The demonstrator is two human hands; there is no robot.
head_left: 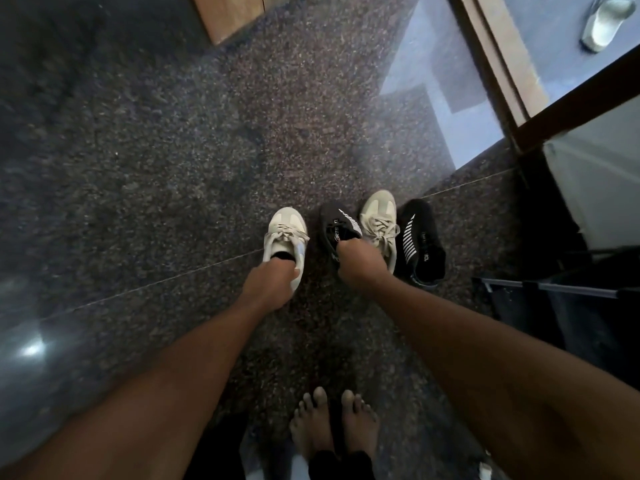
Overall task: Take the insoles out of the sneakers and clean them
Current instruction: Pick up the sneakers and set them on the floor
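The left hand (pixel 273 284) has its fingers curled round the heel of the first beige sneaker (pixel 285 230), near the middle of the speckled floor (pixel 156 168). The right hand (pixel 358 268) grips the collar of the first black sneaker (pixel 337 225), which has white stripes. The partial lettering "RTS" is readable on it.

Just right of it are the second beige sneaker (pixel 377 220) and then the second black sneaker (pixel 420 240), toward the floor's right edge. The small white lettering on that second black sneaker is illegible.

The insoles cannot be made out inside the shoe openings. Bare feet (pixel 332 424) stand at the floor's near edge.
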